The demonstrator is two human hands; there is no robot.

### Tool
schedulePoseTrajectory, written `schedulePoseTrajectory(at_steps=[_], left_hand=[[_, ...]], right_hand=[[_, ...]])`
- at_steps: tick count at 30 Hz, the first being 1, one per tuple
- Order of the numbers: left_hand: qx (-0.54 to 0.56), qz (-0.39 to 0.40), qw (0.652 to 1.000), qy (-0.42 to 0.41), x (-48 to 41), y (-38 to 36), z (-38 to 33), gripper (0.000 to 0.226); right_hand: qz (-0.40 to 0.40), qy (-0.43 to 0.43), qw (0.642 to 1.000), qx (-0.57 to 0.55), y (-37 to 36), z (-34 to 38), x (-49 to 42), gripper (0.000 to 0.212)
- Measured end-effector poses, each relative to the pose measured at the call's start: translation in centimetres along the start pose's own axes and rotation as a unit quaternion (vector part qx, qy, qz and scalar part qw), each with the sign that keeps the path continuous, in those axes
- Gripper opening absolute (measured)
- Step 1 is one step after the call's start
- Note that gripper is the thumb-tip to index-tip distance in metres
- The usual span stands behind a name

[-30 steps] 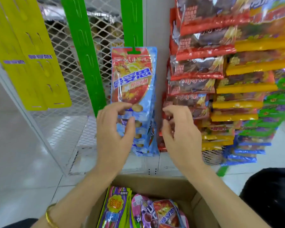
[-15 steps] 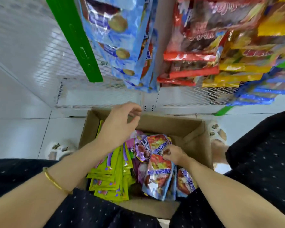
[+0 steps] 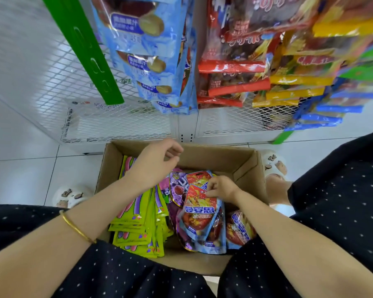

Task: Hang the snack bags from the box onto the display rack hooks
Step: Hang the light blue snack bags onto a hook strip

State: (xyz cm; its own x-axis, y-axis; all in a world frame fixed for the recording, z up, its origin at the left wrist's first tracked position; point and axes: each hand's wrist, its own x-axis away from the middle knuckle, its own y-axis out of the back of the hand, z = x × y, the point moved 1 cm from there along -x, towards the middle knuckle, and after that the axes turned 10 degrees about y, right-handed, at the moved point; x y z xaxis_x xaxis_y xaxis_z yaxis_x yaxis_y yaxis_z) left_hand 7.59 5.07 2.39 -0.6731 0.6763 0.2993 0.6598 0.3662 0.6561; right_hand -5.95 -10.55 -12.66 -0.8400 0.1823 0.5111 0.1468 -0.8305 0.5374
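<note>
A cardboard box (image 3: 249, 160) stands on the floor between my knees. Inside lie yellow-green snack bags (image 3: 138, 229), purple bags (image 3: 177, 188) and red-and-blue snack bags. My right hand (image 3: 221, 187) is down in the box and pinches the top edge of one red-and-blue bag (image 3: 200, 214). My left hand (image 3: 155, 163) hovers over the box's far left part with fingers loosely curled, holding nothing. Above, blue bags (image 3: 151, 50) hang in a column on the rack.
An empty green hanging strip (image 3: 84, 50) slants down at the left of the blue column. Red bags (image 3: 232, 67) and yellow and blue bags (image 3: 299, 87) hang to the right. White mesh panels (image 3: 41, 72) back the rack. White floor tiles surround the box.
Both hands dropped from the hanging blue column down to the box. My right hand reached among the bags and took hold of a red-and-blue one; the view tilted downward.
</note>
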Motion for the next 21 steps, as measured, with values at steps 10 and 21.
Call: schedulePoseTrajectory(at_steps=[10,21], left_hand=[[-0.077,0.053,0.995,-0.039,1.0,-0.3,-2.5,0.041],[0.033,-0.073,0.987,-0.143,7.1,11.8,-12.3,0.012]], right_hand=[[-0.015,0.181,0.979,-0.093,10.4,11.1,6.7,0.023],[-0.222,0.369,0.901,-0.056,17.2,22.1,15.0,0.016]])
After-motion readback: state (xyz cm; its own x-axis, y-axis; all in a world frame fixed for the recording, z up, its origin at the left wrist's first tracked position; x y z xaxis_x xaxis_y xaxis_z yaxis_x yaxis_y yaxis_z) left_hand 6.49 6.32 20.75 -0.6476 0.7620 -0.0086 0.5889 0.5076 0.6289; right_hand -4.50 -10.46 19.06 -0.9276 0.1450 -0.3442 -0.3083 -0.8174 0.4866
